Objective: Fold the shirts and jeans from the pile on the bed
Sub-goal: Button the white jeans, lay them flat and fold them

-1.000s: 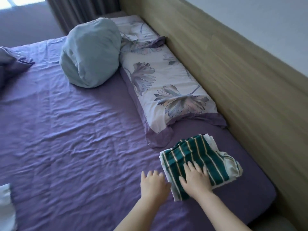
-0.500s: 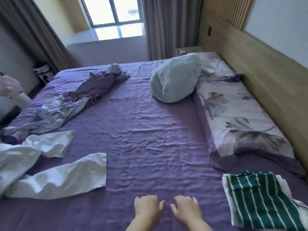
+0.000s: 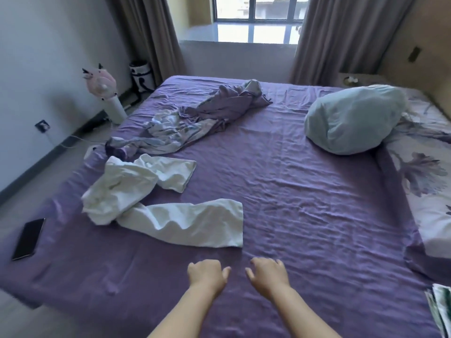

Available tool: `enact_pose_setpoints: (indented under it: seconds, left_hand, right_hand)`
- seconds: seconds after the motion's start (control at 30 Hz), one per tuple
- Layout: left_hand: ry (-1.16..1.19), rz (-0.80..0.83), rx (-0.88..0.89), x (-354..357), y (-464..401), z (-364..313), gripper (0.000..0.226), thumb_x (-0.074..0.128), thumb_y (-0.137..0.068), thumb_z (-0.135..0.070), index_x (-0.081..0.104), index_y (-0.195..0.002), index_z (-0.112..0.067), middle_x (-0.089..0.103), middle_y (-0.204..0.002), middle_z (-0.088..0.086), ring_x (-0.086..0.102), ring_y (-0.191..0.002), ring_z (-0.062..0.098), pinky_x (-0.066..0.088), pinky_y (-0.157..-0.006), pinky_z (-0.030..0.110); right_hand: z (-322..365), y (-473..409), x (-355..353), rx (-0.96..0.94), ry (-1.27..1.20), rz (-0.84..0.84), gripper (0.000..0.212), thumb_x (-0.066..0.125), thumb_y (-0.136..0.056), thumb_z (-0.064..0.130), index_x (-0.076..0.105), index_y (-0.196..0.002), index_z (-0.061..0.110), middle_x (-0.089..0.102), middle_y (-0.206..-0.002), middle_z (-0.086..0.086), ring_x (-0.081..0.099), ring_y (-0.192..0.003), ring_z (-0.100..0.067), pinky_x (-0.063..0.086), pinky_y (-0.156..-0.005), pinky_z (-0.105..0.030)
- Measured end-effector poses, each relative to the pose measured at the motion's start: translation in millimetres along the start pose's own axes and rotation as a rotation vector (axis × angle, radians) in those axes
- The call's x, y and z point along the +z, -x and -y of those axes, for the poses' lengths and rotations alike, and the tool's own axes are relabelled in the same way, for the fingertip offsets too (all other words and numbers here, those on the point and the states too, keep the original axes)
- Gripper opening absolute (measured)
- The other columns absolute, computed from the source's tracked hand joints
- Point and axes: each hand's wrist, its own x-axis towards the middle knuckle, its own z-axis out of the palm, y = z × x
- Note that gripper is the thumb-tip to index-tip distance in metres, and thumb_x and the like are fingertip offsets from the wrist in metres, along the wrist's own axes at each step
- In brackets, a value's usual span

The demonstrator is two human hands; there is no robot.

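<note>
White trousers (image 3: pixel 156 203) lie crumpled on the left half of the purple bed (image 3: pixel 305 215), one leg stretched toward the middle. At the right edge, only a sliver of the folded green-and-white striped shirt (image 3: pixel 439 308) shows. Over the sheet near the bed's front edge, my left hand (image 3: pixel 206 273) and my right hand (image 3: pixel 267 272) hover side by side, fingers loosely curled and holding nothing. The trouser leg's end is a short way beyond my left hand.
A rumpled purple and floral blanket (image 3: pixel 195 118) lies at the far left of the bed. A pale blue pillow (image 3: pixel 353 123) and a floral pillow (image 3: pixel 427 172) sit on the right. A black phone (image 3: pixel 28 239) rests on the bed's left edge. A pink fan (image 3: pixel 105 93) stands on the floor.
My hands have left the folded striped shirt and moved left over bare sheet. The view has swung left, bringing the white trousers and the phone into sight.
</note>
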Motion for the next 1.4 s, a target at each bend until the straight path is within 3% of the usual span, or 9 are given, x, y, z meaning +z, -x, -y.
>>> enact_pose_setpoints:
  seconds: [0.23, 0.37, 0.57, 0.77, 0.97, 1.1, 1.2, 1.33, 1.4]
  left_hand:
    - [0.033, -0.012, -0.103, -30, -1, 117, 0.051, 0.031, -0.095, -0.055, 0.061, -0.115, -0.019, 0.063, -0.121, 0.003, 0.058, -0.113, 0.023, 0.035, -0.097, 0.036]
    - [0.078, -0.021, -0.148, -50, 0, 149, 0.051, 0.031, -0.095, -0.055, 0.061, -0.114, -0.018, 0.063, -0.12, 0.003, 0.058, -0.112, 0.023, 0.036, -0.094, 0.035]
    - [0.193, -0.06, -0.236, -76, -4, 185, 0.052, 0.03, -0.095, -0.055, 0.062, -0.11, -0.017, 0.064, -0.116, 0.003, 0.059, -0.109, 0.023, 0.037, -0.091, 0.036]
    - [0.276, -0.049, -0.31, -83, -27, 236, 0.052, 0.03, -0.094, -0.057, 0.063, -0.11, -0.019, 0.065, -0.114, 0.001, 0.059, -0.107, 0.021, 0.039, -0.089, 0.036]
    - [0.379, -0.033, -0.336, -86, -86, 323, 0.049, 0.031, -0.095, -0.055, 0.062, -0.113, -0.021, 0.063, -0.118, 0.0, 0.058, -0.111, 0.021, 0.04, -0.091, 0.035]
    - [0.473, -0.021, -0.313, -89, -141, 387, 0.044, 0.032, -0.095, -0.053, 0.06, -0.111, -0.022, 0.063, -0.119, 0.001, 0.057, -0.112, 0.023, 0.041, -0.091, 0.035]
    - [0.518, -0.028, -0.292, -96, -185, 432, 0.043, 0.033, -0.096, -0.05, 0.055, -0.122, -0.023, 0.058, -0.126, 0.002, 0.052, -0.118, 0.023, 0.041, -0.094, 0.036]
    - [0.543, -0.011, -0.255, -98, -248, 489, 0.045, 0.034, -0.098, -0.046, 0.041, -0.137, -0.025, 0.047, -0.137, 0.003, 0.044, -0.126, 0.023, 0.041, -0.098, 0.037]
    - [0.552, -0.016, -0.247, -94, -278, 512, 0.042, 0.035, -0.098, -0.045, 0.043, -0.134, -0.025, 0.046, -0.137, 0.002, 0.042, -0.126, 0.023, 0.041, -0.099, 0.038]
  right_hand:
    - [111, -16, -30, -0.05, 0.003, -0.032, 0.034, 0.039, -0.093, 0.043, 0.058, -0.109, 0.019, 0.063, -0.117, -0.004, 0.055, -0.112, -0.025, 0.036, -0.092, -0.033]
    - [149, -27, -48, -0.094, -0.024, -0.018, 0.033, 0.04, -0.093, 0.042, 0.059, -0.107, 0.019, 0.065, -0.114, -0.005, 0.057, -0.109, -0.028, 0.04, -0.086, -0.031]
    - [196, -59, -65, -0.232, 0.019, 0.04, 0.038, 0.038, -0.093, 0.045, 0.057, -0.118, 0.024, 0.062, -0.122, -0.003, 0.055, -0.116, -0.025, 0.037, -0.093, -0.033]
    - [249, -90, -77, -0.313, 0.045, 0.05, 0.037, 0.038, -0.092, 0.045, 0.057, -0.115, 0.023, 0.063, -0.121, -0.001, 0.056, -0.113, -0.024, 0.04, -0.088, -0.031]
    - [317, -147, -81, -0.344, 0.034, 0.029, 0.044, 0.037, -0.094, 0.048, 0.047, -0.132, 0.027, 0.055, -0.132, 0.004, 0.05, -0.121, -0.019, 0.039, -0.095, -0.031]
    - [371, -197, -78, -0.314, 0.062, 0.023, 0.041, 0.038, -0.094, 0.046, 0.047, -0.128, 0.025, 0.058, -0.126, 0.004, 0.052, -0.118, -0.02, 0.039, -0.09, -0.033]
    - [408, -245, -77, -0.318, 0.075, 0.017, 0.039, 0.04, -0.093, 0.044, 0.047, -0.127, 0.027, 0.059, -0.124, 0.005, 0.053, -0.116, -0.02, 0.04, -0.089, -0.034]
    - [454, -315, -79, -0.326, 0.125, 0.003, 0.043, 0.041, -0.094, 0.043, 0.043, -0.132, 0.025, 0.054, -0.131, 0.004, 0.048, -0.121, -0.021, 0.041, -0.092, -0.034]
    - [475, -348, -78, -0.344, 0.164, -0.007, 0.042, 0.041, -0.094, 0.041, 0.043, -0.132, 0.024, 0.052, -0.133, 0.004, 0.046, -0.122, -0.023, 0.041, -0.094, -0.034]
